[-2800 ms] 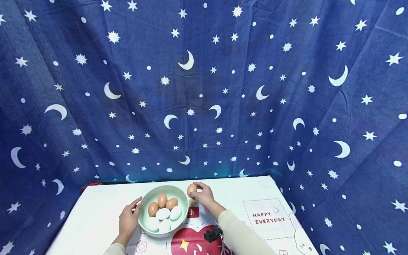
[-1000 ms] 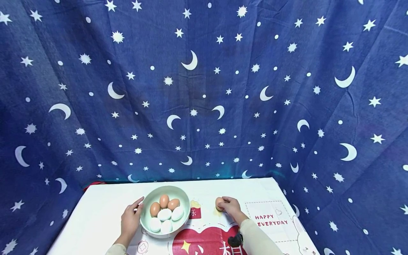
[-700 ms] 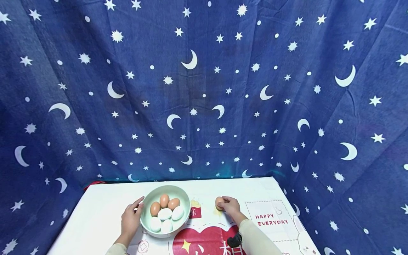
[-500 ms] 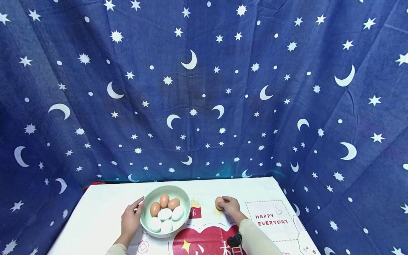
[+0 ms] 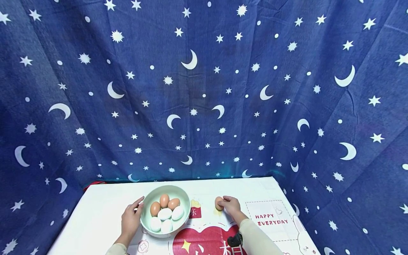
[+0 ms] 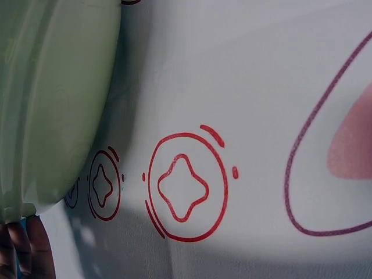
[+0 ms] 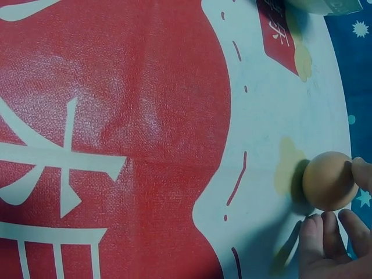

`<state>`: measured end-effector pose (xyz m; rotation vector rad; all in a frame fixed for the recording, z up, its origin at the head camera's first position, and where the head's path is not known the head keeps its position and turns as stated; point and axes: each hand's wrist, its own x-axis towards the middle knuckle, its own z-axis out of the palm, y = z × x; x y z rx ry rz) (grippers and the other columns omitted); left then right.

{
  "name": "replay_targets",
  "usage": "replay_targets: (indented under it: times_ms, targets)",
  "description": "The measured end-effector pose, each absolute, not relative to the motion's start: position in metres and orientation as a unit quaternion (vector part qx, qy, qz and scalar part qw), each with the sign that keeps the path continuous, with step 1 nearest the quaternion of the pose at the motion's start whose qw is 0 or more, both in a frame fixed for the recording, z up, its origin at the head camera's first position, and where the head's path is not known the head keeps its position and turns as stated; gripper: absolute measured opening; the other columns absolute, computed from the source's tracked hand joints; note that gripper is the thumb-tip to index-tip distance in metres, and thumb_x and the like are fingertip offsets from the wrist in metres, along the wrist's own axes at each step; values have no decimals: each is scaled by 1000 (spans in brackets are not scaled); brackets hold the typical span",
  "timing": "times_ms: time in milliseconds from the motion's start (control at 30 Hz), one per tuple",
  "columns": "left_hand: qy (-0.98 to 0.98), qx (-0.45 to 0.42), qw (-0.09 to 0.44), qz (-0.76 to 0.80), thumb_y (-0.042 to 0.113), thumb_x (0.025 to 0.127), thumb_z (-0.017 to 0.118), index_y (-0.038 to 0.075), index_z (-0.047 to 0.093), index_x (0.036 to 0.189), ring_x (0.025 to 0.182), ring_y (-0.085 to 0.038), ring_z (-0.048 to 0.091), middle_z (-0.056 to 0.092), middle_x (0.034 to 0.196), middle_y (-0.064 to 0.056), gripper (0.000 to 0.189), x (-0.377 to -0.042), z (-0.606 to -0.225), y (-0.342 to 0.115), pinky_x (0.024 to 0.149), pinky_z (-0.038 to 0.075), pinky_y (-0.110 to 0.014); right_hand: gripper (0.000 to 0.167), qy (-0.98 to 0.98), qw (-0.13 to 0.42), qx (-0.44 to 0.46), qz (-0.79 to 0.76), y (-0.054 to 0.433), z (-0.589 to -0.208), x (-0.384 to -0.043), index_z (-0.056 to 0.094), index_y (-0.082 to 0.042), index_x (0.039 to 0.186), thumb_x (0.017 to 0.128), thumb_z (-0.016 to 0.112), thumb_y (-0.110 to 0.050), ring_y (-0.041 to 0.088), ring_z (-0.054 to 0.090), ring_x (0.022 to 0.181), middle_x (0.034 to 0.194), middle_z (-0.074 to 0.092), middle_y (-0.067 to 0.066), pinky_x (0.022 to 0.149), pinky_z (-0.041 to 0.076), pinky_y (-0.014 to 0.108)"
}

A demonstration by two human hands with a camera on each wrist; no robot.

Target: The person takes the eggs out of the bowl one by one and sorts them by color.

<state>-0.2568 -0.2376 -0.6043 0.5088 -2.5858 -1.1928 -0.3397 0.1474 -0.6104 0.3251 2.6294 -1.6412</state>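
A pale green bowl (image 5: pixel 182 197) stands left of the table's middle in the head view. Inside lie 3 brown eggs (image 5: pixel 164 200) toward the back and several white eggs (image 5: pixel 164 214) nearer the front. My left hand (image 5: pixel 129 220) rests at the bowl's left side, fingertips right at the rim. The left wrist view shows only a few fingertips (image 6: pixel 38 244) below the bowl's edge. To the right of the bowl, my right hand (image 5: pixel 232 207) pinches one more brown egg (image 7: pixel 329 181) between thumb and fingertips, low over the white tablecloth.
A white tablecloth (image 5: pixel 108 198) printed with a red heart and lettering covers the table. A blue curtain (image 5: pixel 204 106) with stars and moons hangs behind and along both sides. Something red (image 5: pixel 95 183) shows at the table's back left corner. A black strap (image 5: pixel 235 240) sits by the right wrist.
Since the earliest frame my right hand has carried the brown egg from beside the bowl's rim rightward and down to the tablecloth. In the last second it barely moves; bowl and left hand stay put.
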Motion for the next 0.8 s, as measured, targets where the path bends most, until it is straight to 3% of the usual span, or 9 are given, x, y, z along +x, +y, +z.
replay_targets:
  times_ms: [467,800]
  targets:
    - [-888,171,128,-408,25,105,49,10,54,140,95,-31,61,60,116,-21,38,-257,-603,-238,83,54,-49,49,831,10,118,-544,144,-596,-343,61,10,125,83,75,-13,39,60,115,119,66,25,99,52,47]
    - [-888,176,122,-407,24,105,49,11,54,140,96,-31,61,60,116,-20,38,-257,-606,-238,83,55,-49,47,834,-18,89,-544,139,-577,-357,63,8,122,83,76,-12,36,64,109,111,70,21,97,53,45]
